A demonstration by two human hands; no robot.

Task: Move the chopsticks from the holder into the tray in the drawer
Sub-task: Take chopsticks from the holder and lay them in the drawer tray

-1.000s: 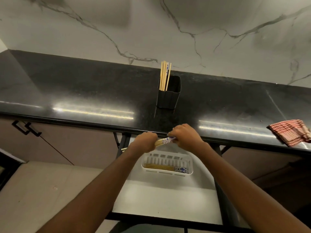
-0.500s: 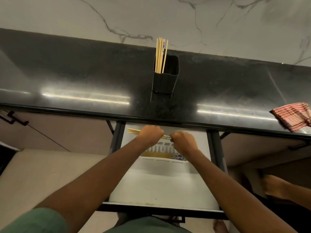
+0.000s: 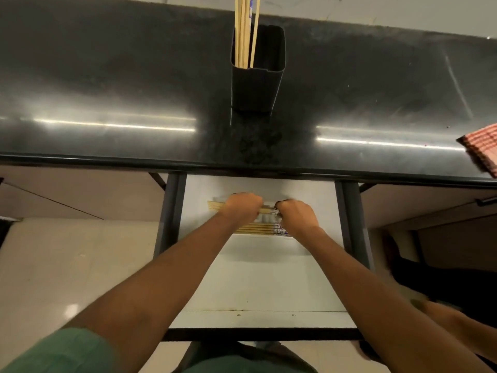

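This looks like a home kitchen. A long, polished black countertop (image 3: 107,76) runs along a pale wall (image 3: 376,12). On it stands a black holder (image 3: 255,87) with chopsticks (image 3: 243,30) upright inside, and a red checked cloth (image 3: 482,149) lies at its right edge. Below the counter are beige cabinet fronts (image 3: 80,195) — 1 of them has a dark handle (image 3: 486,201). Between them, 1 white drawer (image 3: 263,286) stands open. In it sits a white slotted tray (image 3: 269,246) with more chopsticks laid flat. The floor (image 3: 53,265) is pale and glossy.
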